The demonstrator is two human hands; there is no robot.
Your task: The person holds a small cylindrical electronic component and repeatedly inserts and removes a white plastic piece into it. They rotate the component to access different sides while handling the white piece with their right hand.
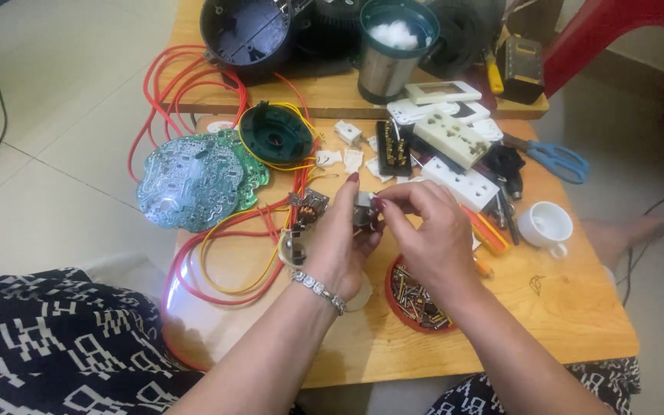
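My left hand (337,244) grips a small grey metal-and-plastic electrical part (364,213) above the middle of the wooden table (562,307). My right hand (430,229) pinches the same part from the right with its fingertips. Red and yellow wires (217,253) run from under my left hand toward the left. A small wound coil part (308,207) lies just left of my left thumb. A red dish of small screws (416,301) sits below my right wrist.
Green circuit boards (197,180) lie at left, with a round green cap (275,135) behind. White socket blocks (455,154), blue scissors (559,160), a white cup (545,224), screwdrivers (487,233), a metal cup (390,54) and a black housing (246,34) fill the back and right.
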